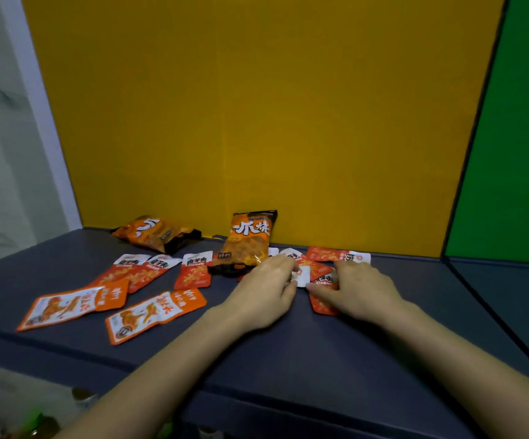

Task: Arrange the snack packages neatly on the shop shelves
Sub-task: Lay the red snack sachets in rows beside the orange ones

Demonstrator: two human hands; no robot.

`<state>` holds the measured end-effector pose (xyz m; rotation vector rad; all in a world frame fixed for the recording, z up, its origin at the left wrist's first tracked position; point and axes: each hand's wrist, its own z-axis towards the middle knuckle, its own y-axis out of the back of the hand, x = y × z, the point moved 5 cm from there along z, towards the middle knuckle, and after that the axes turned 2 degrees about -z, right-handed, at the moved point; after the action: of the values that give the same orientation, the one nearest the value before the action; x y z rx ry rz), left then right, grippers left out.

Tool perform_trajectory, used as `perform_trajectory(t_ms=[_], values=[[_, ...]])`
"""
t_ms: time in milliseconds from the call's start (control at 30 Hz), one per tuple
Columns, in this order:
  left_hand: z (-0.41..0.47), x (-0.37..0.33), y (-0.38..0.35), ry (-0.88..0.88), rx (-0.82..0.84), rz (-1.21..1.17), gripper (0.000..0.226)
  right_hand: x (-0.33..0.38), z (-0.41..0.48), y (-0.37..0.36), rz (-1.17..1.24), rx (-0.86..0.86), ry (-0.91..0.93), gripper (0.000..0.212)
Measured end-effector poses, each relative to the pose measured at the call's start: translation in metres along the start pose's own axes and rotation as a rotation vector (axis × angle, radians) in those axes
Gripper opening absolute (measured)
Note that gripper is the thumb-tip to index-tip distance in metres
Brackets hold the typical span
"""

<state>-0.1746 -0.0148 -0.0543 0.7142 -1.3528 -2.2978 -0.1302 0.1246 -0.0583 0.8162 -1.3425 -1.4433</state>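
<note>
So both hands are down in the messy clump of small red sachets (317, 268), right of the middle of the shelf (288, 359) and just in front of the yellow back panel (288, 122). The left hand (266, 289) has its grip closed on the white end of one sachet, pinching it. The right hand (363, 293) is curled over the ones overlapping next to it, thumb along the lowest one, so that grip looks closed on the pile too. Reads to me like the gathering-up step, with most of the job not done yet tbh. If it were me I'd square the clump first: white ends all facing one way, edges flush, then set it down as one stack by the three sachets (193, 270) roughly lined up to the left. Those packs look slippery, so don't lift too many at once. The standing orange bag (250, 239) leans right beside the left knuckles and would be easy to knock flat. The tipped orange bag (155, 232) and the two flat pouches (73, 304) need sorting after.
</note>
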Motion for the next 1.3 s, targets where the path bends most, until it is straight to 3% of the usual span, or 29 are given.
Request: perform_trajectory(t_ms=[133,233,367,567,800,867,967,1033,1067,1167,1300], values=[[0.026,0.007,-0.013,-0.033,0.063,-0.021,0.035,0.005,0.007,-0.003,0.008,-0.021,-0.045,0.076],[0.033,0.019,-0.014,-0.011,0.154,0.1,0.037,-0.002,0.011,-0.004,0.149,0.03,-0.128,0.062],[0.034,0.035,-0.014,0.017,0.349,0.259,0.049,-0.012,0.01,-0.001,0.253,0.093,-0.228,0.066],[0.047,0.053,-0.008,0.036,0.469,0.104,0.056,-0.021,0.008,0.003,0.305,0.105,-0.305,0.061],[0.058,0.057,0.008,0.046,0.413,-0.111,0.042,-0.039,0.004,0.003,0.488,0.082,-0.339,0.057],[0.063,0.058,0.014,0.104,0.322,-0.329,0.032,-0.046,0.002,0.002,0.535,0.08,-0.349,0.052],[0.071,0.06,0.008,0.33,0.108,-0.817,0.022,-0.059,0.002,0.0,0.643,0.075,-0.38,0.037],[0.072,0.059,-0.009,0.476,-0.017,-0.979,0.015,-0.065,0.003,-0.001,0.713,0.061,-0.394,0.028],[0.072,0.059,-0.019,0.516,-0.058,-0.962,0.012,-0.067,0.003,-0.001,0.728,0.052,-0.395,0.026],[0.068,0.053,-0.034,0.576,-0.075,-0.736,0.035,-0.068,0.004,0.001,0.732,0.044,-0.389,0.029],[0.07,0.044,-0.035,0.568,-0.078,-0.546,0.027,-0.064,0.004,0.004,0.739,0.024,-0.353,0.031]])
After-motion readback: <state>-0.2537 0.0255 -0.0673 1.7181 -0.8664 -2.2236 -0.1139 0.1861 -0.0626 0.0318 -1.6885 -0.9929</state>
